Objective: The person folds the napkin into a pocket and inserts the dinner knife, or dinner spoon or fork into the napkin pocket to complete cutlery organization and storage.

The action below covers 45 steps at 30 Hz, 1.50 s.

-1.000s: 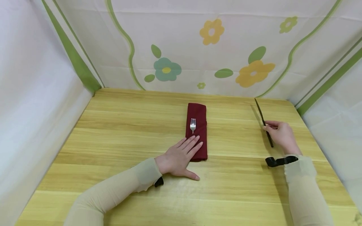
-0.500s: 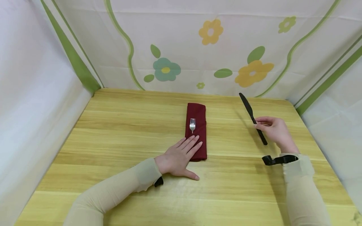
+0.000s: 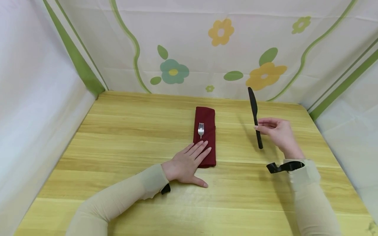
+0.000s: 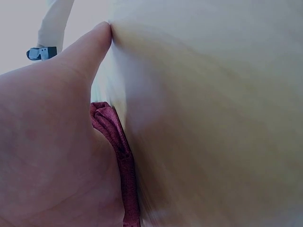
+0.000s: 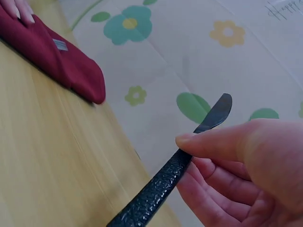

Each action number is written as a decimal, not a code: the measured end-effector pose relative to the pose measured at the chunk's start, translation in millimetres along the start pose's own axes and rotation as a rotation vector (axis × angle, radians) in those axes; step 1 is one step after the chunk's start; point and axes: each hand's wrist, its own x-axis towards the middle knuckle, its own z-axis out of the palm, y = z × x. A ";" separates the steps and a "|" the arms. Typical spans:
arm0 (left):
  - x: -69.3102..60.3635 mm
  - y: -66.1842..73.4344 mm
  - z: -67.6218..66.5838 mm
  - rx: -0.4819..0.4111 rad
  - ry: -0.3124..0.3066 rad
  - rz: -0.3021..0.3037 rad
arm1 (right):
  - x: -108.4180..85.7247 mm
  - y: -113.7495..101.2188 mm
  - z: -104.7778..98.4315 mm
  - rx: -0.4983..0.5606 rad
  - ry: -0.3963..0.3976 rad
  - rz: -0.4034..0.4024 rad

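Note:
A dark red folded cloth napkin (image 3: pixel 209 118) lies lengthwise on the wooden table. On it is a silver fork (image 3: pixel 201 129), tines pointing away; its handle is hidden under my left hand (image 3: pixel 187 164). That hand lies flat with fingers straight, pressing on the napkin, the thumb resting on the table. My right hand (image 3: pixel 276 132) pinches a black table knife (image 3: pixel 254 109) between thumb and fingers, above the table to the right of the napkin. In the right wrist view, the textured handle of the knife (image 5: pixel 154 194) points down toward the lower left.
The wooden table (image 3: pixel 133 131) is bounded by a white cloth backdrop (image 3: pixel 195 39) with printed flowers at the back and white cloth at both sides. A black strap (image 3: pixel 284 167) circles the right wrist.
My right hand has moved left with the knife, raising it and turning its blade more upright and into broader view. The left hand, napkin and fork have stayed put.

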 end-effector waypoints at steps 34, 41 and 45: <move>0.2 -9.7 -15.4 -0.297 0.059 0.062 | -11.8 -59.0 101.0 0.350 -0.226 -0.204; 5.6 -23.0 -28.7 -0.834 0.298 0.022 | -17.6 -70.0 105.1 0.387 -0.243 -0.221; 9.7 -20.9 -35.9 -1.128 0.394 -0.009 | -20.7 -75.1 109.9 0.419 -0.264 -0.234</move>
